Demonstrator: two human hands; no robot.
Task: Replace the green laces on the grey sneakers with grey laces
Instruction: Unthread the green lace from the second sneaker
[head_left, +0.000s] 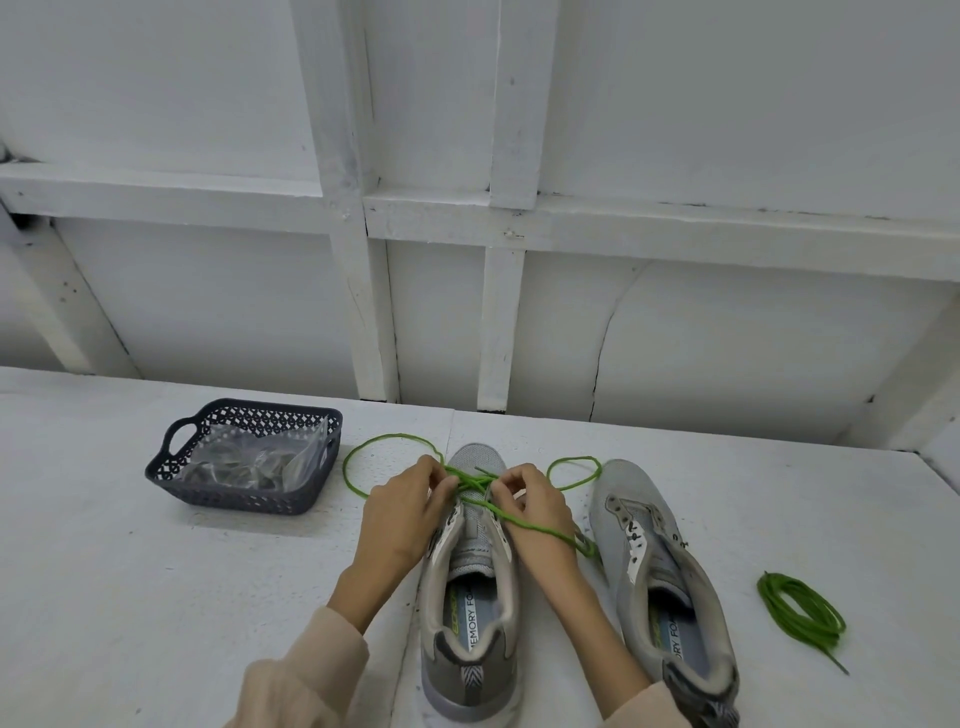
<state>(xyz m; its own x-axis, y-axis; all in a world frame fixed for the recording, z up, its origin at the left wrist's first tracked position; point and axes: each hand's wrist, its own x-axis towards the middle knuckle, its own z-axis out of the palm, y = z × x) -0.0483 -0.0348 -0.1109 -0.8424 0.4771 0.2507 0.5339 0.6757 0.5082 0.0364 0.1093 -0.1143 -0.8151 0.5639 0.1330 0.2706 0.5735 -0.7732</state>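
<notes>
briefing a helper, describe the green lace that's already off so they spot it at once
On the white table, look right of the right grey sneaker. A coiled green lace lies there alone; the other green lace is strung across the left sneaker, pinched by the left hand and right hand.

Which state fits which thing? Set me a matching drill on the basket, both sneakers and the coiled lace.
Things:
1. basket
2. left sneaker
3. right sneaker
4. coiled lace

States:
A. no green lace in it
B. holds clear bags
C. lies loose, far right
D. its green lace pinched by left hand and right hand

Pairs: 1-B, 2-D, 3-A, 4-C
</notes>
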